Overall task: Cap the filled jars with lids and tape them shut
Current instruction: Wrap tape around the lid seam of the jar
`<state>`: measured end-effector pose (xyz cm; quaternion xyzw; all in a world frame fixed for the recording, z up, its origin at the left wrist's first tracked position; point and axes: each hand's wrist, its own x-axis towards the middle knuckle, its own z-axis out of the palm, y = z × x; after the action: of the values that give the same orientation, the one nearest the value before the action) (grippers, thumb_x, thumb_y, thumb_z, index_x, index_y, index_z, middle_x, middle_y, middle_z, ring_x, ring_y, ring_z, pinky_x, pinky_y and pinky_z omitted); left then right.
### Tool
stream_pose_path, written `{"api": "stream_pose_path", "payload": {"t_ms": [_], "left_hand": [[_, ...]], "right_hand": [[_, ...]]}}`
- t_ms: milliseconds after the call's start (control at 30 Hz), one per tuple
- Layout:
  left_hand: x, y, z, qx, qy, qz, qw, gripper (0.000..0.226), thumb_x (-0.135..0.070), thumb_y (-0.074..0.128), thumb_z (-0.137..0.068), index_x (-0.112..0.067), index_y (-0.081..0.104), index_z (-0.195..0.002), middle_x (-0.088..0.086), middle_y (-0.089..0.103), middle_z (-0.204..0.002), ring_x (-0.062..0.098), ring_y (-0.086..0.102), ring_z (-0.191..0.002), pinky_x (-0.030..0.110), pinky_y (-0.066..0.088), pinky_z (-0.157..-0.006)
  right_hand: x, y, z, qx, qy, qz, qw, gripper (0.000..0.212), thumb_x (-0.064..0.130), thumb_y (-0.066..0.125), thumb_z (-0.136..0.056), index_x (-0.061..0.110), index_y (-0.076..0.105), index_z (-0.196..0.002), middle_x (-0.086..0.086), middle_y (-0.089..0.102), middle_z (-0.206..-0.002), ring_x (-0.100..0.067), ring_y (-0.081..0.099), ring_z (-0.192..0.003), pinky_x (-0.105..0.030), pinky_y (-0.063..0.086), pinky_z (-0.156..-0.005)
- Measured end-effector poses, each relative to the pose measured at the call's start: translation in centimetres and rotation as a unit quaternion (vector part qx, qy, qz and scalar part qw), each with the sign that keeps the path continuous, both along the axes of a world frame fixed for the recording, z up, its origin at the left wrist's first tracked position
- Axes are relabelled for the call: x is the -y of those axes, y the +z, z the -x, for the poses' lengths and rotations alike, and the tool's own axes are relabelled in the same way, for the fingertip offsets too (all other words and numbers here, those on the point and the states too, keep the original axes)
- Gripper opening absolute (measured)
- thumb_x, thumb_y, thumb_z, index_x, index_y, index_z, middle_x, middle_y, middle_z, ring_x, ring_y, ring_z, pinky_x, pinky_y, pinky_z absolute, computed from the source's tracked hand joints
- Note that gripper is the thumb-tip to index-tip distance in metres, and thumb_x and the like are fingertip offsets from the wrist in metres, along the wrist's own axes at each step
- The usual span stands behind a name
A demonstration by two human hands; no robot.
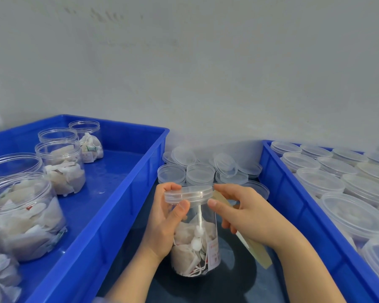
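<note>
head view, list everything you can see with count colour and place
jar: one, clear, white tea bags inside, centre, between the bins
lid: one, clear, on the jar
tape strip: one, tan, right of the jar
open jars: at least five, clear, in the left bin
left bin: one, blue, left
capped jars: many, clear, in the right bin
right bin: one, blue, right
loose lids: a pile, clear, behind the jar
wall: one, pale grey, back
left grip: holds the jar at its lid
right grip: holds the tape strip, thumb on the lid
</note>
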<state>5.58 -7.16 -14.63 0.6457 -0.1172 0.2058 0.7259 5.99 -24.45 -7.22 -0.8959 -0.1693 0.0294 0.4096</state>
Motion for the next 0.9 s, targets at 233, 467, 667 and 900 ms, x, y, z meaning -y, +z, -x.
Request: {"api": "stream_pose_path", "payload": {"t_ms": [233, 467, 667, 900], "left_hand": [[0.03, 0.10, 0.14, 0.001, -0.007, 0.006, 1.000, 0.058, -0.051, 0.062, -0.065, -0.013, 0.048, -0.106, -0.003, 0.063, -0.091, 0.023, 0.060, -0.084, 0.040, 0.052, -0.070], [0.07, 0.24, 0.21, -0.017, -0.021, 0.000, 1.000, 0.075, -0.071, 0.070, -0.058, -0.017, 0.050, -0.106, -0.001, 0.063, -0.096, 0.023, 0.061, -0.086, 0.040, 0.052, -0.071], [-0.09, 0.22, 0.26, -0.035, -0.076, 0.038, 0.996, 0.060, -0.051, 0.068, -0.064, -0.009, 0.051, -0.104, 0.023, 0.057, -0.100, 0.034, 0.056, -0.088, 0.054, 0.048, -0.075], [0.54, 0.58, 0.39, -0.084, -0.139, 0.090, 0.983, 0.089, -0.060, 0.086, -0.041, -0.007, 0.048, -0.102, 0.009, 0.064, -0.090, 0.022, 0.065, -0.080, 0.030, 0.055, -0.063]], "right_hand": [[0.43, 0.33, 0.16, -0.038, 0.004, -0.030, 0.999, 0.042, 0.037, 0.056, -0.090, 0.035, 0.049, -0.131, 0.009, 0.057, -0.120, 0.000, 0.063, -0.061, -0.017, 0.047, -0.061], [0.29, -0.07, 0.07, -0.021, -0.043, -0.025, 0.999, 0.031, 0.048, 0.063, -0.082, 0.042, 0.060, -0.112, 0.013, 0.060, -0.116, -0.006, 0.059, -0.092, -0.028, 0.051, -0.079], [0.89, 0.20, 0.12, -0.083, -0.024, -0.070, 0.994, 0.032, 0.048, 0.069, -0.075, 0.040, 0.061, -0.106, 0.010, 0.065, -0.106, -0.002, 0.062, -0.058, -0.015, 0.047, -0.056], [0.47, 0.24, 0.18, -0.084, -0.047, -0.090, 0.991, 0.039, 0.049, 0.071, -0.072, 0.033, 0.061, -0.107, 0.004, 0.068, -0.082, -0.002, 0.059, -0.055, -0.017, 0.046, -0.053]]}}
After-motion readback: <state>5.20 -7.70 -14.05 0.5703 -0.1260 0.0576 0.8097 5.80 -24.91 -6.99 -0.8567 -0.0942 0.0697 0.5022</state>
